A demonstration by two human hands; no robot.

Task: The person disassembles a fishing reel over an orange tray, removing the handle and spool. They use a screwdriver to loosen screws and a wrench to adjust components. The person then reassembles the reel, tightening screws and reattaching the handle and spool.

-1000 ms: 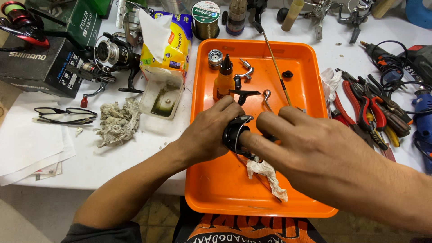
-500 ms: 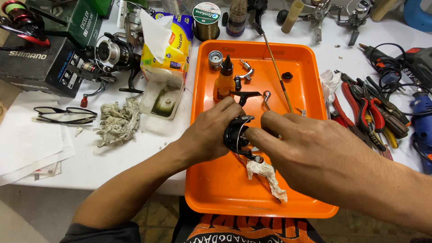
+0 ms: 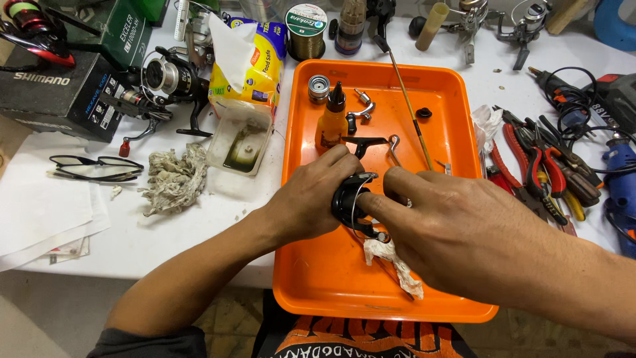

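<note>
While both hands meet over the orange tray [image 3: 311, 292], the left hand [image 3: 311, 199] wraps its grip around a black reel part [image 3: 350, 199] near the tray's centre. At 3 o'clock of the part, the right hand [image 3: 457, 232] pinches its edge with narrow fingertips. At 12 o'clock stands an orange oil bottle [image 3: 331, 122]; at 5 o'clock lies a crumpled tissue [image 3: 394, 258].

R hand [image 3: 464, 232] sliding left across black reel body [image 3: 351, 199], fingers now covering more of it. L hand [image 3: 315, 199] shifting grip slightly, thumb pressing on top. Crumpled tissue [image 3: 394, 262] under reel moving a bit toward tray's near edge.
</note>
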